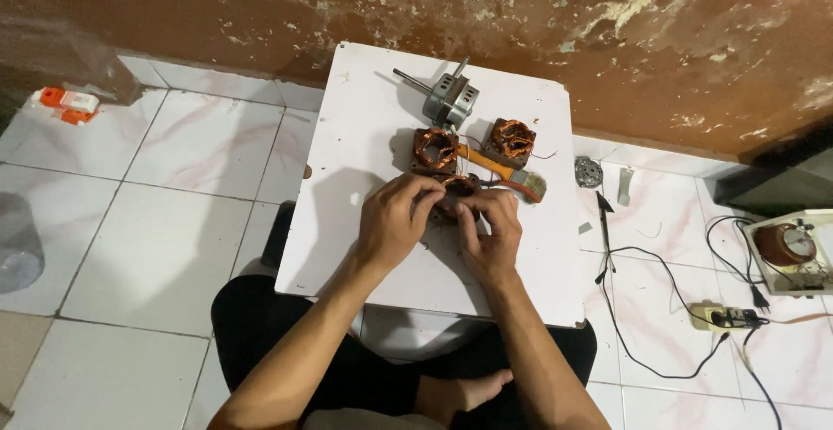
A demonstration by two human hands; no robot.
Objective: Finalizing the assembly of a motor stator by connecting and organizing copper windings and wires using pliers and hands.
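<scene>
Both hands meet over a small motor stator with copper windings point(457, 189) on a low white table point(347, 222). My left hand point(395, 222) grips its left side, fingers curled over the top. My right hand point(493, 226) pinches its right side; most of the stator is hidden by my fingers. Two more copper-wound stators sit just behind, one point(434, 150) to the left and one point(512, 138) to the right. An orange-handled brush point(503, 172) lies between them.
A grey motor with a shaft point(449, 100) lies at the table's far edge. On the tiled floor to the right are a metal motor part point(588, 171), black cables point(642, 308), a power strip point(729, 315) and a white device point(790, 252). My crossed legs sit under the table.
</scene>
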